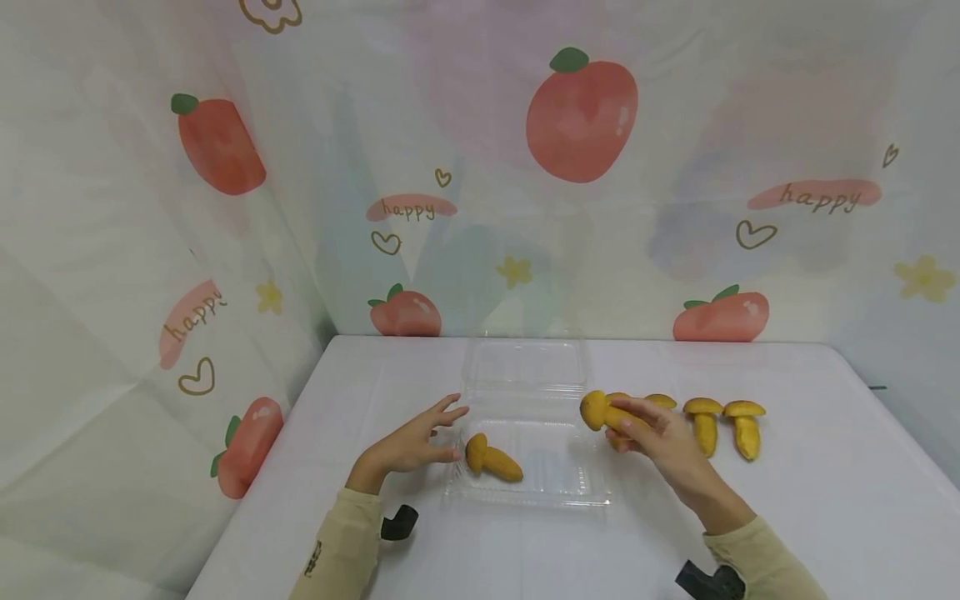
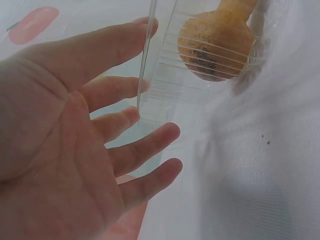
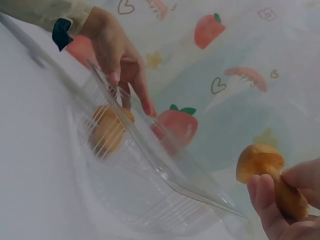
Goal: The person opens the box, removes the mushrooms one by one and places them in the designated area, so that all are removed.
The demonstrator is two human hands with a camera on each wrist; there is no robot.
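A clear plastic clamshell box lies with its lid folded back toward the wall. Inside its left part rests one yellow-brown mushroom, its cap toward the left side. My left hand is at the box's left edge, fingers spread; in the left wrist view the fingertips meet the clear rim. My right hand pinches another mushroom by its stem between thumb and fingers, above the box's right edge, with the cap pointing left.
Several more mushrooms lie in a row to the right of the box, some partly hidden behind the right hand. A white cloth covers the table. A printed curtain stands behind and at the left.
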